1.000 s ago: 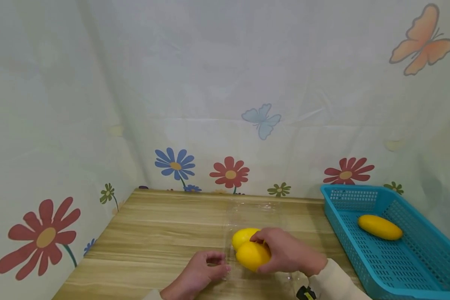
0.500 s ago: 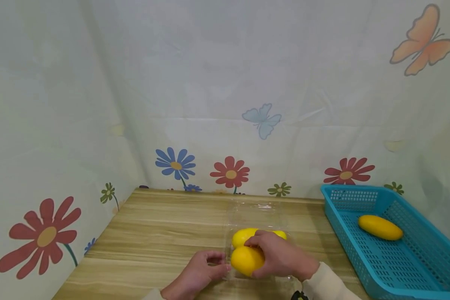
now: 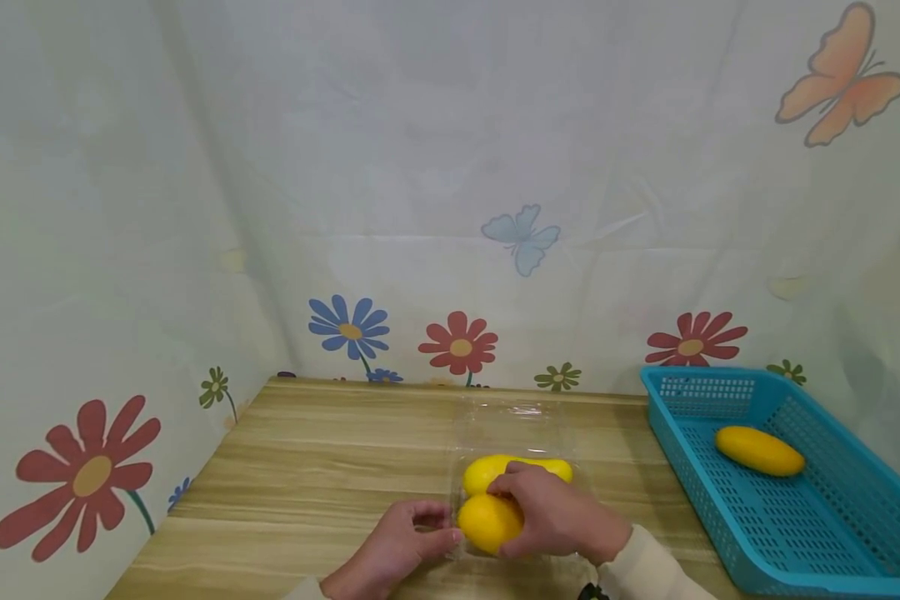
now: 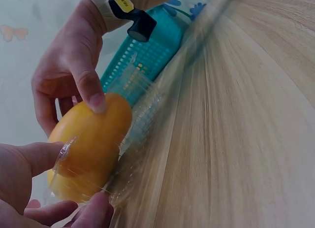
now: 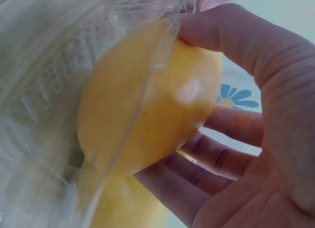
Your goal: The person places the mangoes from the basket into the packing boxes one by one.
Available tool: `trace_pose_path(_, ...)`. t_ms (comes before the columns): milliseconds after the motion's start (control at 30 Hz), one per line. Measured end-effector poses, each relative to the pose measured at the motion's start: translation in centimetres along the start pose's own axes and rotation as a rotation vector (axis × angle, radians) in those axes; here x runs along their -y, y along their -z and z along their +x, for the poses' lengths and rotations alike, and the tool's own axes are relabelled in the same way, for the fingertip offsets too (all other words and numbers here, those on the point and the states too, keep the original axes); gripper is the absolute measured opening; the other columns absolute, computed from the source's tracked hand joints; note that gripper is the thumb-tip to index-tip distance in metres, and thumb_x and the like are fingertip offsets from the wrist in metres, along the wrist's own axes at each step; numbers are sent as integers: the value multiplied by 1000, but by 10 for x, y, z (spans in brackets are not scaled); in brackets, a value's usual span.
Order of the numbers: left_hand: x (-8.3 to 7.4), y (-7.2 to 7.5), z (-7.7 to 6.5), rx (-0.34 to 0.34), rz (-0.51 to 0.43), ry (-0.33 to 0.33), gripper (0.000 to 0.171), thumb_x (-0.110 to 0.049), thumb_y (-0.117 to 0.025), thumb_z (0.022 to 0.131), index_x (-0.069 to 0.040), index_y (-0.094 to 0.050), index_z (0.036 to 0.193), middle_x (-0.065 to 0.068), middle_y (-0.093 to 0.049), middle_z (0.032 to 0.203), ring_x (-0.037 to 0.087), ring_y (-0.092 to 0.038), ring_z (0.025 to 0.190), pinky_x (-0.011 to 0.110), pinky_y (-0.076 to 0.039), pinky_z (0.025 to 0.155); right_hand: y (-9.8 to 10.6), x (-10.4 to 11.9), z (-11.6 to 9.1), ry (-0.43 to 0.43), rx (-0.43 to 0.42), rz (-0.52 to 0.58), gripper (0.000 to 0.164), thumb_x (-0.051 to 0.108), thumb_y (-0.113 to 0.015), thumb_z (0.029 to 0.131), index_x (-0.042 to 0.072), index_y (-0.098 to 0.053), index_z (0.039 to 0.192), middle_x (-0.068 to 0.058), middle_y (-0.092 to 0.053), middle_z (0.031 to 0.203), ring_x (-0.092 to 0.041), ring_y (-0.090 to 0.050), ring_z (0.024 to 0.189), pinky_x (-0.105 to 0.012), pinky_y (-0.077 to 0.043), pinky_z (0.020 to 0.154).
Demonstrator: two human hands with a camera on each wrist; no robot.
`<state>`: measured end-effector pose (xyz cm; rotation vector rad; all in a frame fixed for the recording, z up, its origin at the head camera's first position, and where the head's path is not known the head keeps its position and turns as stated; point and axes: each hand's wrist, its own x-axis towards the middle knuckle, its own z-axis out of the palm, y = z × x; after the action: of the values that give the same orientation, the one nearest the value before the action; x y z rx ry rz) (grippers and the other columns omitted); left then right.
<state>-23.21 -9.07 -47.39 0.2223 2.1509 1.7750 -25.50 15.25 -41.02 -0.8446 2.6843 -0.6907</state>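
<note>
A yellow mango (image 3: 489,525) sits in the near part of a clear plastic clamshell box (image 4: 81,174); my right hand (image 3: 553,512) grips it from the right, thumb on one side and fingers on the other. Behind it lies another smooth yellow fruit (image 3: 487,473), longer and brighter, partly hidden by the right hand. At the box's left side, my left hand (image 3: 401,542) pinches the clear rim between thumb and fingers. The box's lid (image 3: 510,425) lies folded back, away from me. The right wrist view shows the box wall crossing in front of the held mango (image 5: 142,100).
A blue perforated plastic basket (image 3: 690,483) stands on the right, with one elongated orange-yellow fruit (image 3: 760,451) in it. The wood-grain table (image 3: 330,450) ends at a pale curtain (image 3: 390,208) printed with flowers and butterflies.
My right hand has moved left and a little nearer with the mango, lowering it into the box. More of the longer fruit behind now shows. The left hand has stayed at the rim.
</note>
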Motion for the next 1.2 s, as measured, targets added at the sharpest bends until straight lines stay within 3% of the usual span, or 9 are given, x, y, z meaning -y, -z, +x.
trace_pose_path(200, -1, 0, -3, 17, -30, -7, 48, -19, -79, 90, 8, -63, 126, 9, -68, 112, 15, -61, 97, 26, -59, 82, -3, 0, 1, 35, -4, 1, 33, 30, -89, 75, 18, -73, 101, 13, -63, 91, -5, -54, 80, -21, -48, 75)
trace_pose_path(300, -2, 0, -3, 17, -25, -1, 49, -20, -79, 91, 8, -63, 127, 9, -68, 112, 15, -60, 97, 26, -59, 82, -3, -1, 0, 39, -13, 22, 30, 28, -89, 77, 17, -73, 100, 14, -64, 87, -6, -55, 77, -20, -47, 73)
trace_pose_path(567, -2, 2, 1, 12, -5, 43, 49, -22, -78, 92, 6, -63, 129, 9, -67, 115, 15, -60, 97, 28, -59, 82, -3, -4, -3, 66, -43, 45, 31, 27, -89, 79, 13, -77, 103, 13, -70, 91, -6, -58, 78, -19, -49, 75)
trace_pose_path(933, 1, 0, 1, 12, -7, 18, 51, -21, -79, 91, 7, -62, 130, 9, -67, 114, 15, -60, 99, 28, -60, 83, 2, -7, -9, 102, -60, 47, 31, 27, -88, 79, 14, -78, 105, 11, -72, 97, -6, -59, 81, -20, -51, 77)
trace_pose_path(1067, 2, 0, 1, 9, -1, 17, 52, -22, -79, 90, 7, -62, 130, 9, -67, 114, 16, -60, 100, 28, -60, 84, 7, -13, -12, 140, -73, 41, 31, 26, -88, 79, 12, -78, 105, 6, -74, 99, -7, -61, 83, -23, -56, 77)
trace_pose_path(1200, 0, 2, 1, 14, 6, 36, 55, -24, -80, 90, 6, -61, 132, 10, -67, 118, 17, -60, 102, 29, -59, 85, 16, -17, -17, 119, -65, 81, 32, 25, -87, 82, 10, -77, 108, 1, -74, 104, -10, -65, 87, -31, -62, 82)
